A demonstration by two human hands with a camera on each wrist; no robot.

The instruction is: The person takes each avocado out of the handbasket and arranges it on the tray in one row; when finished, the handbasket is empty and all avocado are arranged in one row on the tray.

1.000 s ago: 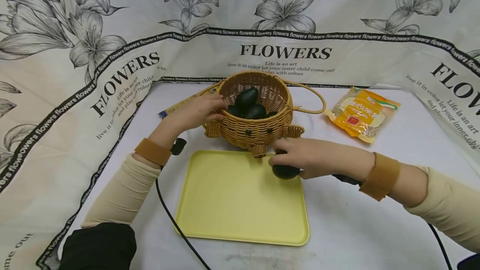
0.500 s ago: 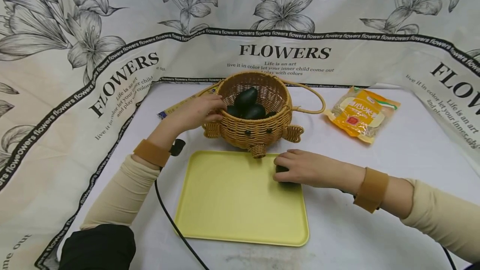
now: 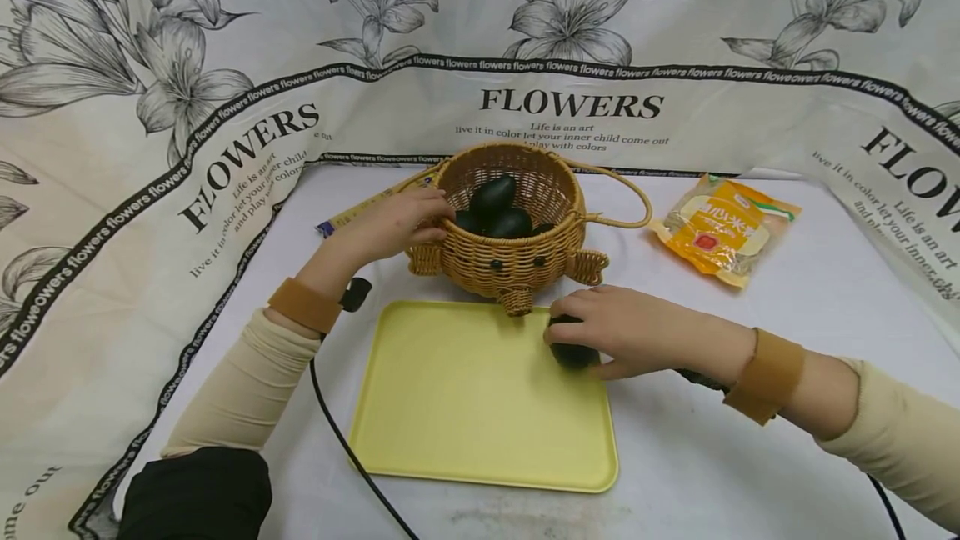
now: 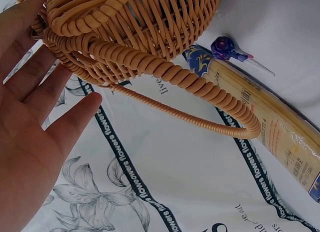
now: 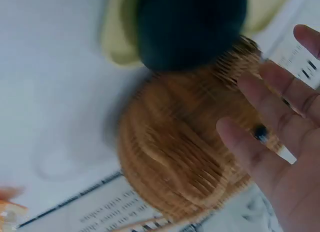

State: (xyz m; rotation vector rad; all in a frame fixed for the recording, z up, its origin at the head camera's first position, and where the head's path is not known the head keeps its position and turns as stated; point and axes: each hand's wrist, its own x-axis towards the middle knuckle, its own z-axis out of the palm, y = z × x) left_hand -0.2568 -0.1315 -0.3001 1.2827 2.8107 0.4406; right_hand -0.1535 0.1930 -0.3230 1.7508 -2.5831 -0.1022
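Observation:
A wicker basket [image 3: 480, 261] with an animal face, ears and snout stands behind the yellow tray [image 3: 450, 407]. Several dark green avocados [image 3: 495, 194] lie inside it. My left hand [image 3: 397, 223] holds the basket's rim at its left side; in the left wrist view the little finger stands free of the wicker. At the tray's back right corner sits another avocado [image 3: 573, 348], under my right hand [image 3: 630, 327]. In the blurred right wrist view the visible fingers [image 5: 250, 147] are straight and spread, apart from this avocado [image 5: 192, 29]; the thumb is hidden.
An orange bag of grain [image 3: 723, 227] lies right of the basket. The basket's loop handle [image 3: 618, 190] sticks out toward it. Behind the left hand is a long pack of noodles [image 4: 265, 117], with a small purple-wrapped lollipop [image 4: 225, 48] beside it. A black cable [image 3: 337, 432] crosses the tray's left edge.
My right hand came down with the avocado onto the tray corner, then rose slightly and loosened, so more of the avocado shows. The left hand and the basket have stayed in place.

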